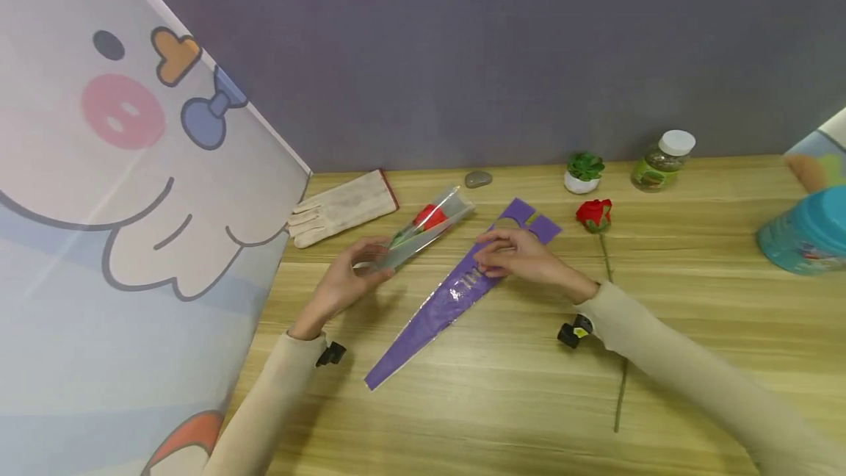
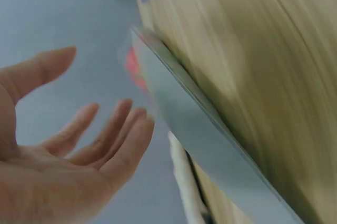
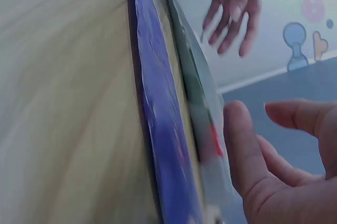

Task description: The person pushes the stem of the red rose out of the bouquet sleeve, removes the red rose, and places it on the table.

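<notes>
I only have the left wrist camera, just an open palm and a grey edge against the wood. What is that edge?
Observer: From the head view, it is a clear plastic cone-shaped sleeve with a red rose inside. The left hand is at its narrow end.
Operator: And the other hand?
Observer: The right hand rests with its fingers on a purple cone-shaped plastic sleeve, near the wide end.
Operator: Any other flower around?
Observer: Yes, a second red rose with a long green stem lies loose on the wooden table, just right of that hand.
</notes>
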`<state>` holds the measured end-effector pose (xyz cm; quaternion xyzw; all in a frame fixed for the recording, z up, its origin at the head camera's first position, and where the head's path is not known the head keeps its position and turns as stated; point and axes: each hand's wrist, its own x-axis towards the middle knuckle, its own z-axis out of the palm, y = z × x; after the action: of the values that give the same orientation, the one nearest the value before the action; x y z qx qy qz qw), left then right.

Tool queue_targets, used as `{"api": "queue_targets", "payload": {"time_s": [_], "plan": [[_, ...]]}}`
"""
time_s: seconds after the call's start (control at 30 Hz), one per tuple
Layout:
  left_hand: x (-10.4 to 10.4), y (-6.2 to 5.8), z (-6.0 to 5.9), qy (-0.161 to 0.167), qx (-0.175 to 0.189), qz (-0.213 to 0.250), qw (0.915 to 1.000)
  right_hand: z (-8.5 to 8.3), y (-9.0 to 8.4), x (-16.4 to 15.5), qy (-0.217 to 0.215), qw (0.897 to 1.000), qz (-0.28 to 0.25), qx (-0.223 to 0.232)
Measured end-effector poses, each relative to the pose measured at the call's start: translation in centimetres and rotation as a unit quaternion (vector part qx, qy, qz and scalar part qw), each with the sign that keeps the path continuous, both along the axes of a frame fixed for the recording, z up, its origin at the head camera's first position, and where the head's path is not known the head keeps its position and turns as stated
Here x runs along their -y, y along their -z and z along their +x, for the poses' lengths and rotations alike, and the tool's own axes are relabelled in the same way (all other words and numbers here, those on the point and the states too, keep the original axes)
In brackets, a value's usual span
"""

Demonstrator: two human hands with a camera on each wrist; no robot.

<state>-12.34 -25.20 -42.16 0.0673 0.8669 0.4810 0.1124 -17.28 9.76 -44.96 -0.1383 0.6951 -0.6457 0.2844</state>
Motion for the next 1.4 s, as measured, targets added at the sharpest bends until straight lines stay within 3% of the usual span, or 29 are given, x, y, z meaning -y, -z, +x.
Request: {"api": "queue_targets", "payload": {"time_s": [0.17, 0.4, 0.7, 0.93, 1.17, 1.4], "plan": [[1.7, 1.0, -0.9, -0.01, 0.024, -0.002, 0.9997, 0.0, 0.7, 2.8, -0.002, 0.997, -0.041, 0.066], [3.3, 2.2, -1.6, -0.008, 0.072, 0.012, 0.9973, 0.0, 1.5, 6.4, 0.016, 0.981, -0.084, 0.172], [3.4, 2.7, -2.9, -0.003, 0.094, 0.046, 0.9945, -0.5, 2.4, 9.6, 0.02, 0.973, -0.099, 0.21], [3.0, 3.0, -3.4, -0.009, 0.09, 0.049, 0.9947, -0.8, 2.4, 10.9, 0.057, 0.954, -0.137, 0.26], [2.4, 3.2, -3.6, -0.001, 0.067, 0.028, 0.9973, -0.7, 2.2, 10.9, 0.063, 0.959, -0.137, 0.238], [1.7, 2.9, -3.4, 0.045, 0.024, 0.012, 0.9986, -0.3, 2.0, 10.3, 0.086, 0.963, -0.136, 0.216]]}}
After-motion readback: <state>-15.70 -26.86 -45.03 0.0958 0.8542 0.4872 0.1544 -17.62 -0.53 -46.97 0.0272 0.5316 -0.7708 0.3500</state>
